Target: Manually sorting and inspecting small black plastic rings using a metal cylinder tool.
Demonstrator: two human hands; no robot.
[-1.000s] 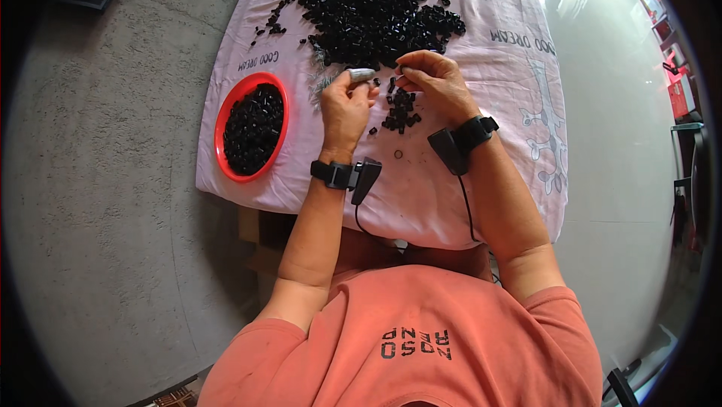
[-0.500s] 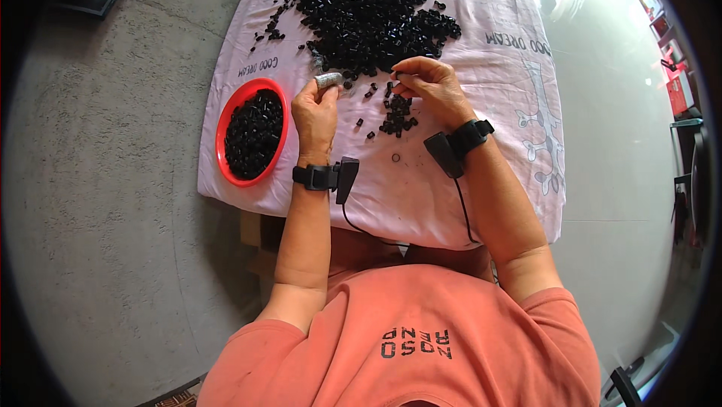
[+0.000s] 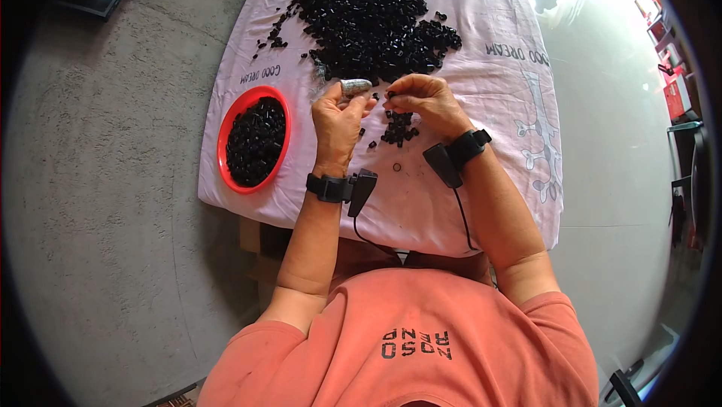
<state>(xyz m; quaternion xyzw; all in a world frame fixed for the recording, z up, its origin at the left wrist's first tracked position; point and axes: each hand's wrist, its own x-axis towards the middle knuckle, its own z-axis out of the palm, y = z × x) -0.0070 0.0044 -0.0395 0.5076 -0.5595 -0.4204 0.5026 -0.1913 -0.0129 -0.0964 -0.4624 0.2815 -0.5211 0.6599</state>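
Note:
My left hand (image 3: 336,123) is closed, thumb and fingers drawn together, with a silvery-grey wrap-like cover (image 3: 356,86) along its index finger. Whether a piece sits in its fingertips is hidden. Facing it closely, my right hand (image 3: 432,106) pinches a small black cylindrical piece (image 3: 390,95) between thumb and index finger. A loose cluster of the same black pieces (image 3: 398,130) lies on the cloth just below the fingertips. Beyond both hands spreads a large heap of black pieces (image 3: 368,19).
A red round bowl (image 3: 221,147) filled with black pieces stands to the left of my left hand. Pink printed cloth (image 3: 489,174) covers the table. A small dark ring (image 3: 397,167) lies near my wrists. Black devices with cables are strapped to both wrists.
My left hand has moved right, toward my right hand. The right hand has come slightly nearer to me, and the fingertips are now close together. The whole view has shifted a little.

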